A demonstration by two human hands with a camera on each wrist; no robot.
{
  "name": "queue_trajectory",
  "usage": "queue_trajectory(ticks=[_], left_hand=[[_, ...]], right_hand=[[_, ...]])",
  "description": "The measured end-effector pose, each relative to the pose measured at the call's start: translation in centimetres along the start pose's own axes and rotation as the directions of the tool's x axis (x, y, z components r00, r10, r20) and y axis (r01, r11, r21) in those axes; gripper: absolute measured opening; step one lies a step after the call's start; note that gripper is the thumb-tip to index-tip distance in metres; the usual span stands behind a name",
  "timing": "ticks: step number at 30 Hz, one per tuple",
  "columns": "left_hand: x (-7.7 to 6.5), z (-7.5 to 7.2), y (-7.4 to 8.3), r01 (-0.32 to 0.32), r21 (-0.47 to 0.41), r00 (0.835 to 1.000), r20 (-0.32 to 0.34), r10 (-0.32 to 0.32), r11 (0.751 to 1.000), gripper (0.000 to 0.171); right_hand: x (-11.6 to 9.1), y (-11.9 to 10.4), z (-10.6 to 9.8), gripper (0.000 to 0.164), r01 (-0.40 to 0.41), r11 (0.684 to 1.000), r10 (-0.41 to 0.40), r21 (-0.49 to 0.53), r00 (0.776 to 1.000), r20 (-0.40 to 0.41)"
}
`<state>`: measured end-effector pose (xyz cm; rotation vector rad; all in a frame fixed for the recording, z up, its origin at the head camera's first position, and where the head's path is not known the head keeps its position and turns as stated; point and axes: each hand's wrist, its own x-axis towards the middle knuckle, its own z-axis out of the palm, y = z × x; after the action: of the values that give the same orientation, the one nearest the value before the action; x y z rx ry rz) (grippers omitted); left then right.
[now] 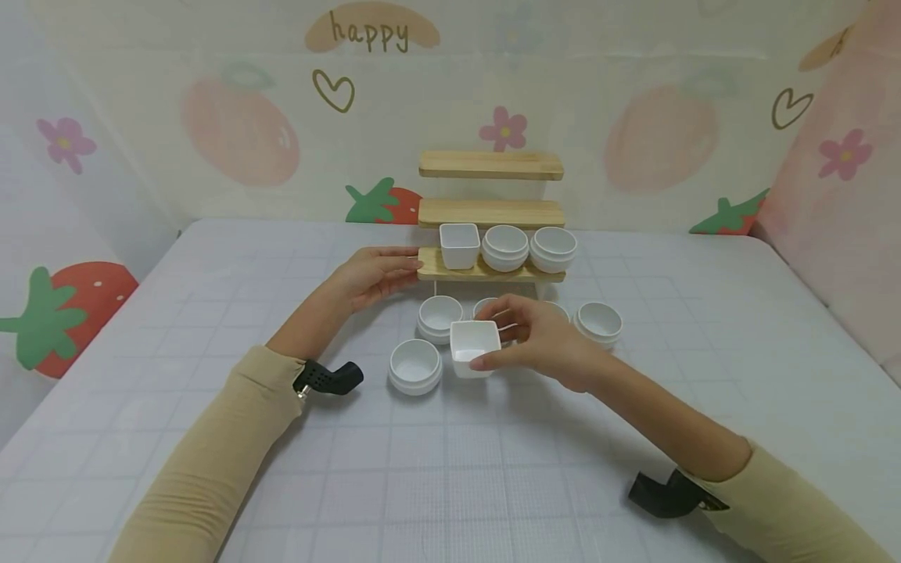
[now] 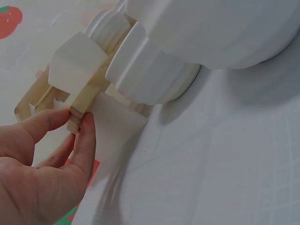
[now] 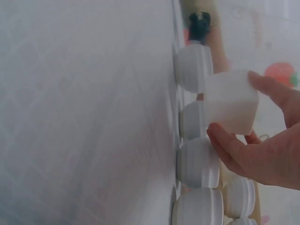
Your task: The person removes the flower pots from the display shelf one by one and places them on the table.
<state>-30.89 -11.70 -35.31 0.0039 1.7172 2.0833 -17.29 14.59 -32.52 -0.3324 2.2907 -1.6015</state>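
Note:
My right hand grips a white square cup between thumb and fingers. In the right wrist view the cup is held up off the table, in front of the round bowls. At the left end of the lowest wooden shelf, my left hand pinches the board's edge; thumb and fingertips close on the wood in the left wrist view. That shelf carries another square cup and two round white bowls, a middle one and a right one.
Several round white bowls stand on the table before the rack, among them a front one, one behind it and a right one. Two more wooden tiers, a middle and a top one, rise behind. A printed backdrop closes the rear.

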Motion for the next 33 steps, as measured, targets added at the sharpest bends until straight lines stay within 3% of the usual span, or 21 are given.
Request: queue_trajectory(ticks=[16,33], left_hand=[[-0.2,0.0,0.1,-0.003,-0.003,1.0,0.007,0.003,1.0,0.053],[-0.1,0.0,0.0,-0.009,-0.006,1.0,0.01,0.009,1.0,0.054]], right_hand=[[0.3,1.2,0.9,0.049,0.126,0.991,-0.123,-0.042,0.991,0.049],[-0.3,1.0,1.4,0.045,0.165,0.973,-0.154,-0.16,0.985,0.083]])
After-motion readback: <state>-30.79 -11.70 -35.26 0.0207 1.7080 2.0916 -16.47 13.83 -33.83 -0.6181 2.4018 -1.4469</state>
